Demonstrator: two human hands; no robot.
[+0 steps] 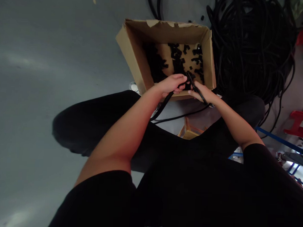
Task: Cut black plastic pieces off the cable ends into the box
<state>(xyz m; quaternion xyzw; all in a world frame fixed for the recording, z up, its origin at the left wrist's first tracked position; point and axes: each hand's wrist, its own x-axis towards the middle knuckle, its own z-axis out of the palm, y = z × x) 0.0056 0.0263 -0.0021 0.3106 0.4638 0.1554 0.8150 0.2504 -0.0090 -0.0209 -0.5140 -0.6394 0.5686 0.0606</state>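
My left hand (173,83) is closed around a black rubber strip (164,105), whose length hangs down past my wrist toward my lap. Dark scissors (197,90) are in my right hand (204,92), with the blades pointing up and left beside my left fingertips. Whether the blades touch the strip is too dark to tell. Both hands are over the near edge of an open cardboard box (133,53). Many short black cut pieces (175,52) lie scattered and heaped on the box's bottom.
A large tangled pile of black tubing or strip (251,47) lies on the floor right of the box. Red plastic stools (299,124) stand at the far right, near a blue bar (284,141). A wooden piece (190,129) shows between my legs. Grey floor (42,70) spreads to the left.
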